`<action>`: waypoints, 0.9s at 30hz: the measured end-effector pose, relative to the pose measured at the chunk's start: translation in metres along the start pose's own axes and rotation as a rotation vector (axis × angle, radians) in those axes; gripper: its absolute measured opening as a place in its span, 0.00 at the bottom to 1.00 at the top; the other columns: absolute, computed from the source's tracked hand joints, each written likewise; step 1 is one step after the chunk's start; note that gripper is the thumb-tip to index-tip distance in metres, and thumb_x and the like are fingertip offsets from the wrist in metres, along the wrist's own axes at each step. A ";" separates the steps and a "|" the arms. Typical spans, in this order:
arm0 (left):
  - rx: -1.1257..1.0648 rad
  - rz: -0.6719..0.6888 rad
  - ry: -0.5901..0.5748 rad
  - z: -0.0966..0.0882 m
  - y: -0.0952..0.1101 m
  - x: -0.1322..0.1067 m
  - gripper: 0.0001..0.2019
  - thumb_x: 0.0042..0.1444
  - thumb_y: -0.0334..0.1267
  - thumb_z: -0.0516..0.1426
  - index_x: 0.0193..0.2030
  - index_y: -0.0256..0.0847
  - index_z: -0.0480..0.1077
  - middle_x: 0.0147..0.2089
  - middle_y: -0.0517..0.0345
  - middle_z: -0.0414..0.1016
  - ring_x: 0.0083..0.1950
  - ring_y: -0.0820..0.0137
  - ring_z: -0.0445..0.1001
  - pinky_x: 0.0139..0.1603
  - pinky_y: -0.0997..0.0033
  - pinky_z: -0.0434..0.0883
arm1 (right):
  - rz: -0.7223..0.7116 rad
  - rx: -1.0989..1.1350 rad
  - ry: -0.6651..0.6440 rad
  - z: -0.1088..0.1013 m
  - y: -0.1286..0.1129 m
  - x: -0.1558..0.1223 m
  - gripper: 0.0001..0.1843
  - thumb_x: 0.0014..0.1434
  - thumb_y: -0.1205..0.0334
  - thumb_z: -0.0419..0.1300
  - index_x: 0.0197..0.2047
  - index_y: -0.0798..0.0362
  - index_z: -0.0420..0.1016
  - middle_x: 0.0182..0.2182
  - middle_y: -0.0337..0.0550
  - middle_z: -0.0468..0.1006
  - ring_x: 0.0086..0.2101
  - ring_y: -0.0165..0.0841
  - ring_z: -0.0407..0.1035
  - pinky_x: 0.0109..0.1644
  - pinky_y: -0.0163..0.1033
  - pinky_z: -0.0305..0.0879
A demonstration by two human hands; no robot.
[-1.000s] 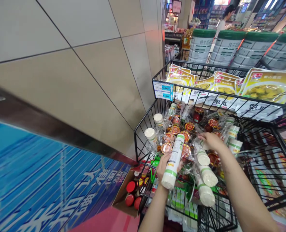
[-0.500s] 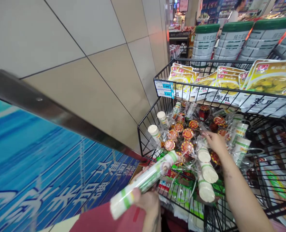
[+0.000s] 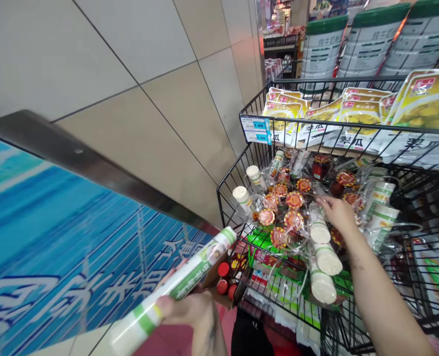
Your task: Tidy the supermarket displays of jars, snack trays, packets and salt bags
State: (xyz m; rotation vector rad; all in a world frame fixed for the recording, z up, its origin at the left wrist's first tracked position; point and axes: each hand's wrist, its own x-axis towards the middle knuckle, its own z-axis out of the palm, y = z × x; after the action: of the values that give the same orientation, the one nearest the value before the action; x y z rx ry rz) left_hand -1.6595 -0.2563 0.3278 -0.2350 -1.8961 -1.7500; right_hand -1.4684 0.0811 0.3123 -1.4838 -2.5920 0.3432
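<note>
My left hand [image 3: 186,311] is wrapped round a cylindrical pack of dried noodles [image 3: 178,282] with a white and green wrapper, tilted and held clear of the basket. Over the wire basket [image 3: 223,217], my right hand [image 3: 336,212] has its fingers closed on clear plastic packaging among the goods; the fingertips are partly hidden. Just below it lie several white-ended noodle packs [image 3: 329,259]. Jars with red and yellow lids [image 3: 294,200], bagged in clear plastic with noodle packs, fill the basket to the left of this hand.
An upper wire shelf holds yellow food pouches [image 3: 360,118] with a price tag [image 3: 256,129] at its corner. Large green-lidded cans [image 3: 322,52] stand behind. A tiled pillar [image 3: 182,113] and a blue printed panel [image 3: 74,247] border the left. Red-capped bottles [image 3: 223,284] sit low in a box.
My left hand has carried the noodle pack left and down, away from the basket. My right hand stays at about the same spot among the goods. The view has shifted slightly.
</note>
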 end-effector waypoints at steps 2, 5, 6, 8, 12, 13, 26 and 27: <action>-0.054 0.036 0.024 0.008 0.002 -0.005 0.22 0.62 0.57 0.50 0.45 0.40 0.73 0.34 0.53 0.79 0.35 0.58 0.80 0.38 0.53 0.80 | 0.000 0.005 0.006 0.001 0.000 0.000 0.22 0.71 0.49 0.48 0.53 0.45 0.81 0.44 0.48 0.83 0.46 0.45 0.76 0.46 0.42 0.67; 0.019 0.122 -0.256 0.024 0.004 -0.009 0.14 0.58 0.48 0.59 0.42 0.39 0.75 0.38 0.53 0.80 0.40 0.63 0.80 0.50 0.56 0.78 | 0.000 0.015 0.001 0.002 0.000 -0.002 0.21 0.71 0.50 0.49 0.54 0.45 0.80 0.44 0.48 0.83 0.46 0.46 0.76 0.46 0.42 0.68; 0.060 0.167 -0.344 0.030 0.003 -0.010 0.13 0.58 0.47 0.61 0.42 0.39 0.75 0.40 0.53 0.80 0.41 0.64 0.80 0.52 0.58 0.77 | 0.001 0.020 -0.001 0.002 0.000 -0.002 0.21 0.71 0.50 0.49 0.54 0.45 0.80 0.44 0.49 0.83 0.46 0.46 0.76 0.46 0.43 0.68; 0.114 0.274 -0.454 0.039 0.000 -0.013 0.14 0.56 0.46 0.63 0.44 0.38 0.76 0.42 0.52 0.81 0.41 0.65 0.80 0.50 0.62 0.77 | 0.007 0.028 -0.004 0.000 0.000 -0.002 0.21 0.71 0.51 0.49 0.54 0.45 0.80 0.44 0.49 0.83 0.47 0.46 0.76 0.46 0.43 0.68; 0.172 0.398 -0.566 0.048 -0.013 -0.024 0.16 0.56 0.45 0.63 0.48 0.38 0.76 0.41 0.52 0.81 0.38 0.66 0.80 0.41 0.66 0.78 | 0.012 0.016 -0.016 -0.002 -0.001 -0.002 0.21 0.71 0.51 0.49 0.54 0.45 0.80 0.44 0.49 0.83 0.46 0.46 0.77 0.46 0.43 0.68; 0.182 0.395 -0.583 0.049 -0.017 -0.029 0.15 0.57 0.44 0.63 0.48 0.39 0.75 0.41 0.52 0.81 0.38 0.66 0.80 0.41 0.66 0.77 | 0.009 0.014 -0.017 -0.002 -0.001 -0.002 0.21 0.71 0.51 0.49 0.55 0.45 0.80 0.44 0.49 0.83 0.46 0.46 0.77 0.46 0.43 0.68; 0.119 0.495 -0.552 0.093 -0.061 -0.052 0.10 0.55 0.42 0.61 0.41 0.41 0.72 0.39 0.53 0.81 0.40 0.63 0.79 0.51 0.57 0.68 | -0.148 0.230 -0.297 -0.035 -0.002 0.035 0.32 0.63 0.39 0.58 0.61 0.52 0.74 0.55 0.51 0.77 0.52 0.46 0.73 0.55 0.43 0.68; 0.098 0.490 -0.551 0.093 -0.063 -0.051 0.10 0.56 0.42 0.60 0.42 0.40 0.72 0.40 0.53 0.81 0.40 0.63 0.79 0.50 0.57 0.68 | -0.144 0.263 -0.259 -0.041 -0.009 0.049 0.35 0.63 0.37 0.56 0.62 0.54 0.72 0.57 0.53 0.76 0.53 0.45 0.73 0.56 0.43 0.68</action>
State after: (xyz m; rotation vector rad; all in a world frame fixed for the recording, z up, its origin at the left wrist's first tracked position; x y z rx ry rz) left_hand -1.6720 -0.1639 0.2469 -1.1374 -2.0415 -1.3343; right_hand -1.4916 0.1246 0.3540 -1.2276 -2.6935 0.8722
